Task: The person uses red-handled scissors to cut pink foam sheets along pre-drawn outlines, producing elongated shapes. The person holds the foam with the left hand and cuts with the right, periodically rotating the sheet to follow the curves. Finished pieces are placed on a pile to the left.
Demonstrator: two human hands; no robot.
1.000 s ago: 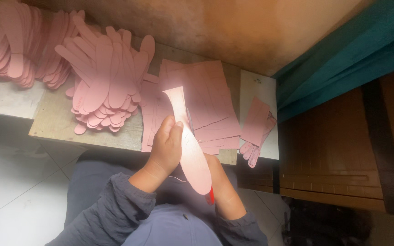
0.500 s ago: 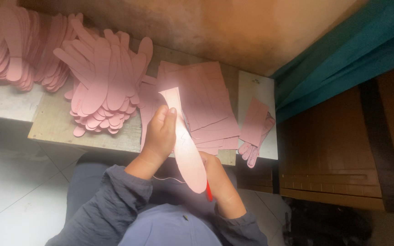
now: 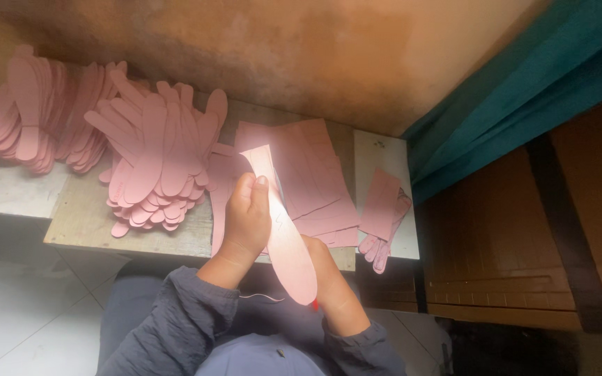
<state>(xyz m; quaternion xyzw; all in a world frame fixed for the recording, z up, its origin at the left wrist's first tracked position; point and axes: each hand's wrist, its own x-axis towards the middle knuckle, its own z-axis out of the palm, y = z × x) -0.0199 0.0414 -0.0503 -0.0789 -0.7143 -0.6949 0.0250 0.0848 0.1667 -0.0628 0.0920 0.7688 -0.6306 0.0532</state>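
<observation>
Pinched between thumb and fingers of the left hand (image 3: 247, 221): a long, flat pink sole-shaped cutout of thin sheet material (image 3: 281, 230), gripped along its narrow upper half and held up over the lap, its rounded wider end pointing down toward the body. Behind and below that cutout, mostly hidden by it, the right hand (image 3: 329, 275); grip there impossible to judge, though a small red tip of something (image 3: 314, 304) peeks out at the lower edge, too little of it visible to name. Both wrists sleeved in dark grey fabric (image 3: 182, 320).

Just beyond the hands, on a worn wooden board (image 3: 85, 223) laid over a pale bench: a loose stack of flat pink rectangular sheets (image 3: 308, 174). Left of the sheets, a fanned heap of pink sole-shaped cutouts (image 3: 158, 160), overlapping thickly. Farther left, near the picture's edge, a second heap of the same pink shapes (image 3: 33, 115). Right of the sheets, at the bench's end, a smaller bunch of pink pieces (image 3: 383, 216), hanging partly over the edge. Along the far right, a teal cloth (image 3: 524, 90) above brown wooden panelling (image 3: 510, 244).
</observation>
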